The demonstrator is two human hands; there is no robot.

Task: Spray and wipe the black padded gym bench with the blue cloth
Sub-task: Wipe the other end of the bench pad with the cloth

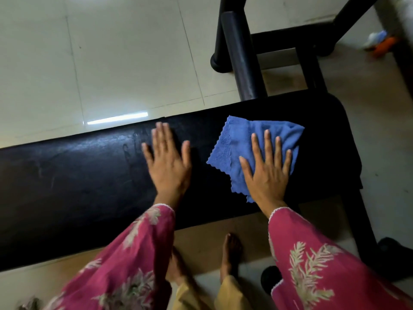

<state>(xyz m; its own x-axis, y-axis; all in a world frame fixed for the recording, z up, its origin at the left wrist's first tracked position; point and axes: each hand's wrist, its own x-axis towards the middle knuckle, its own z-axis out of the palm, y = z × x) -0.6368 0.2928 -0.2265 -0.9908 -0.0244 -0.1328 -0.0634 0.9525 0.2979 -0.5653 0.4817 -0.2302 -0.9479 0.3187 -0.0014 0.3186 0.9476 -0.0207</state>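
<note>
The scene was dim and flatly lit from overhead. A strip of white glare (117, 118) lay on the floor tiles (111, 52) at about ten o'clock, mirroring a ceiling lamp. A faint sheen showed on the bench pad (67, 166) toward nine o'clock. The left hand (167, 162) was motion-blurred; the sleeves at six o'clock smeared. Straight edges bowed toward the corners, and a small object at two o'clock was out of focus.

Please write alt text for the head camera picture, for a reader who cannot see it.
A person's right hand presses flat on a blue cloth lying on a black padded gym bench, while the left hand rests open on the bare padding beside it. Pink patterned sleeves, bare feet and a pale tiled floor frame the bench.
</note>
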